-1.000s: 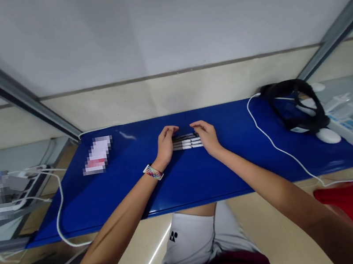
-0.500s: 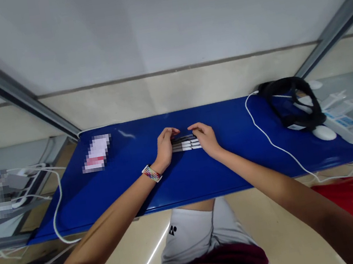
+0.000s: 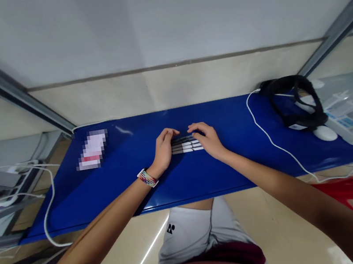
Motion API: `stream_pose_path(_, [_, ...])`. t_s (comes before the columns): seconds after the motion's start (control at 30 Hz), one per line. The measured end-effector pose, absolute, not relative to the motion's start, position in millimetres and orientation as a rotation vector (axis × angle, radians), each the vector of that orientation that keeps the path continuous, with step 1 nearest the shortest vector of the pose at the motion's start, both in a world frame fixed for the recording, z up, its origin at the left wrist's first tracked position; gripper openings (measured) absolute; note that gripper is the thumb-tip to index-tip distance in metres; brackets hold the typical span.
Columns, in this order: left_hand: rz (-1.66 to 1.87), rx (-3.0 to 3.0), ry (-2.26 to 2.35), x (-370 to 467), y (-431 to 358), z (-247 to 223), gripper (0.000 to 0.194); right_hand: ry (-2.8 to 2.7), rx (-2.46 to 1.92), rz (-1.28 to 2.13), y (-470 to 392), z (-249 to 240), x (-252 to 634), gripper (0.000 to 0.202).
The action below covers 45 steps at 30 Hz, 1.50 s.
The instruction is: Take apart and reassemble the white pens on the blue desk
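Several slim white and dark sticks, perhaps pens, [image 3: 186, 146] lie side by side on the blue tabletop [image 3: 184, 180]. My left hand [image 3: 165, 148] curves around their left ends, its fingers bent inward. At the right ends rests my right hand [image 3: 207, 139], fingers bent toward the left one. Both hands press the row from its two ends, and a gap shows between the fingertips. The farther sticks are dark and partly hidden by the fingers. A colourful band [image 3: 147, 178] is on my left wrist.
A blurred-out pale item [image 3: 92, 149] lies at the table's left. On the right sit a black headset strap [image 3: 294, 104], a white rounded device [image 3: 325, 133] and a looping white cable [image 3: 269, 137]. Metal posts flank the table; more cables hang at the left.
The camera view has shifted slightly. My hands stay at the two ends of the row, with almost no change in their pose.
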State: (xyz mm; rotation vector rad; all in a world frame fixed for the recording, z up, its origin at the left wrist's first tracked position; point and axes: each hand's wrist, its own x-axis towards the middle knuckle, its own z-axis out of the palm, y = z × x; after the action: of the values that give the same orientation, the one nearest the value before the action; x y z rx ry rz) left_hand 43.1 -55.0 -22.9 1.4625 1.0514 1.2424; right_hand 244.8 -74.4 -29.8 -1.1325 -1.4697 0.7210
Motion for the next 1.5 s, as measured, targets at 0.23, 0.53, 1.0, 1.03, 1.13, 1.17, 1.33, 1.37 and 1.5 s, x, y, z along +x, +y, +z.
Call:
stream_pose_path(0.23, [1.253, 1.407, 1.045, 38, -49, -24, 0.032, -1.792, -1.080, 0.524, -89, -21, 252, 0.018])
stream_pose_path(0.53, [1.323, 1.325, 1.076, 36, -37, -25, 0.028, -2.343, -0.761, 0.229, -114, -11, 257, 0.018])
stream_pose_path(1.0, [1.286, 1.494, 1.026, 32, -44, -7, 0.027, -2.226, -0.800, 0.251, -108, -11, 258, 0.013])
stream_pose_path(1.03, [1.270, 1.560, 0.983, 30, -46, -1, 0.028, -2.187, -0.829, 0.259, -106, -9, 258, 0.013])
stream_pose_path(1.13, [1.152, 1.784, 0.899, 30, -51, 17, 0.032, -2.073, -0.984, 0.284, -97, -3, 259, 0.018])
stream_pose_path(1.17, [1.100, 1.874, 0.895, 31, -51, 22, 0.031, -2.033, -1.044, 0.302, -92, -1, 259, 0.021])
stream_pose_path(1.33, [1.114, 2.070, 0.911, 40, -33, 29, 0.020, -1.799, -1.205, 0.391, -63, 3, 257, 0.027])
stream_pose_path(1.37, [1.136, 2.071, 0.926, 41, -26, 26, 0.019, -1.733, -1.260, 0.417, -56, 2, 257, 0.028])
stream_pose_path(1.5, [1.196, 2.036, 1.000, 42, 0, 13, 0.017, -1.470, -1.280, 0.636, -28, -2, 257, 0.026])
